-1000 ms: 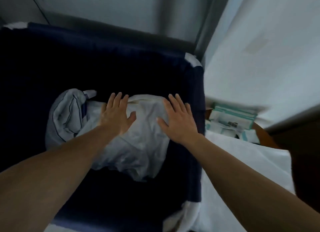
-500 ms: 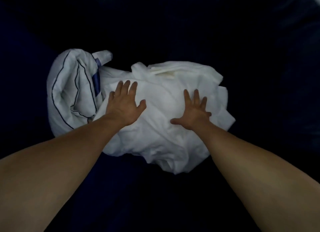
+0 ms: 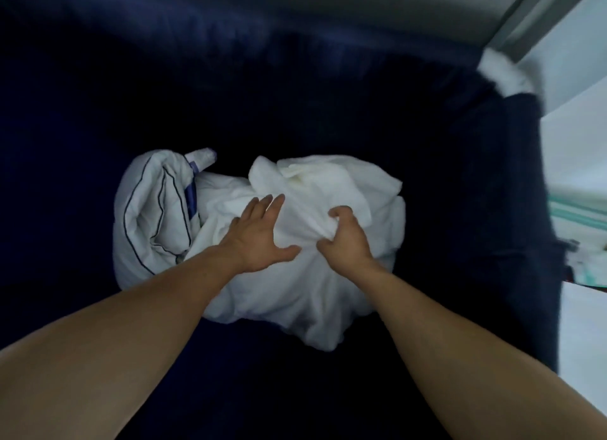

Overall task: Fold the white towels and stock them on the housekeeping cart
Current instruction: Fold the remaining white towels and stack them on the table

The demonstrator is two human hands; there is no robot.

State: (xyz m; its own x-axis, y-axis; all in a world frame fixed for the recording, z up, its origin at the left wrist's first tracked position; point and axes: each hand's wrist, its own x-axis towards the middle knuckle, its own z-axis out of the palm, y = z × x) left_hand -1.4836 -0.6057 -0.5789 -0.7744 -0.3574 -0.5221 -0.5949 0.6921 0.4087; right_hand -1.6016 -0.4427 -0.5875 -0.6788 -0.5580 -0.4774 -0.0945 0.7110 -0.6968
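A crumpled white towel point(image 3: 295, 291) lies in a heap at the bottom of a deep navy fabric bin point(image 3: 230, 94). My left hand point(image 3: 259, 236) rests flat on the heap with its fingers straight and spread. My right hand point(image 3: 345, 236) has its fingers curled into the cloth and grips a bunch of the towel. Left of the heap lies a white piece of linen with dark piping point(image 3: 151, 209), touching the towel.
The bin's navy right wall point(image 3: 512, 209) rises beside my right arm, with a white corner point(image 3: 502, 71) at its top. Beyond it, at the right edge, are blurred white and teal items point(image 3: 584, 216) and a white surface point(image 3: 584, 341).
My right hand has gone from flat on the towel to curled, gripping a bunch of it. My left hand stays flat. The view has pulled back, showing the bin's right wall again.
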